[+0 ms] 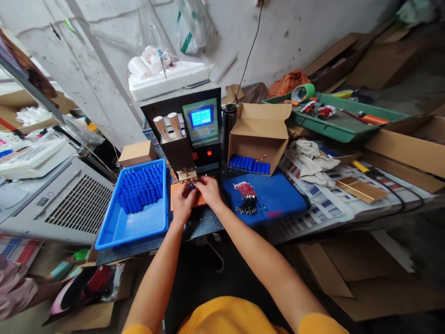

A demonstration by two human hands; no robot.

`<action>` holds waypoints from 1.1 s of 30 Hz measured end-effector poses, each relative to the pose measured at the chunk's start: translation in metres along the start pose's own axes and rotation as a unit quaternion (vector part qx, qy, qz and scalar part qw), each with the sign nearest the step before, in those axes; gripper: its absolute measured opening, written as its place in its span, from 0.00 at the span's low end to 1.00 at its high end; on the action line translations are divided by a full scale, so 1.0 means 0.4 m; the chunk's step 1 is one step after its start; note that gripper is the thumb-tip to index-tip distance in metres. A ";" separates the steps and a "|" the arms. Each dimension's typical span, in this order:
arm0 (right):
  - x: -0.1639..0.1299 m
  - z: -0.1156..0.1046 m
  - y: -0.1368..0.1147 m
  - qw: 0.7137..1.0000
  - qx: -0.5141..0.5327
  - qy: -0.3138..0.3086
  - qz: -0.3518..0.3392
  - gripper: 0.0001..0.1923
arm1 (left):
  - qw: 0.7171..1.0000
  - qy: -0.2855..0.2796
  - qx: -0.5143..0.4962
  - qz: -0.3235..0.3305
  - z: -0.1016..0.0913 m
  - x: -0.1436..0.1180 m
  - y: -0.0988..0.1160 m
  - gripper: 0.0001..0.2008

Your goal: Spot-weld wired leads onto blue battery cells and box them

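- Our left hand [182, 200] and right hand [208, 189] pinch together on a small blue cell [192, 186], mostly hidden between the fingertips.
- Just above them sits the welder head [187, 174]; an orange pad [198, 198] lies beneath.
- The blue tray [132, 227] lies left of them.

The black benchtop welding machine with a small lit screen [194, 130] stood at the back of the dark worktable [205, 222], and both hands met just before it: the left hand [183, 200] and the right hand [208, 190] touched over the orange rectangular pad [198, 198], pinching a small blue cylindrical cell [192, 186] between them. Left of the hands sat the blue plastic tray [114, 232], with a heap of blue cylindrical cells [141, 188] in it. Right of the hands lay the blue cloth mat [278, 195], bearing a bundle of red wires [246, 197]. Behind the mat stood the open brown cardboard box [259, 125], more cells inside.
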State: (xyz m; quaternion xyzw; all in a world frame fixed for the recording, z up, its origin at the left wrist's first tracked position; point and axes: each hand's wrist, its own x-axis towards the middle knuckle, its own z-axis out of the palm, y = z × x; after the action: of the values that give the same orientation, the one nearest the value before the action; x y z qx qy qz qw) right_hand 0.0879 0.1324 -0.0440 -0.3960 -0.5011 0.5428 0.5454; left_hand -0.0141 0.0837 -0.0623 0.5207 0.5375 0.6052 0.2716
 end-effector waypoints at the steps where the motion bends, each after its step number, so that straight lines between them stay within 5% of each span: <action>1: -0.001 0.001 -0.001 1.000 0.000 0.001 -0.001 0.04 | 1.000 0.002 0.002 -0.001 0.000 0.000 0.001 0.16; 27: 0.003 -0.005 0.012 0.994 -0.112 -0.006 -0.016 0.05 | 1.000 0.001 0.005 0.010 -0.004 0.001 -0.004 0.17; 33: -0.007 -0.026 0.007 0.996 -0.069 -0.042 -0.020 0.08 | 1.000 0.003 0.000 0.014 -0.001 -0.001 0.006 0.15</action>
State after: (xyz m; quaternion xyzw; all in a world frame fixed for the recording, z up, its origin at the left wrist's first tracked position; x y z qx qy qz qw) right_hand 0.0977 0.1310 -0.0489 -0.3993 -0.5681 0.5118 0.5058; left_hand -0.0140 0.0826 -0.0602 0.5260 0.5312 0.6104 0.2618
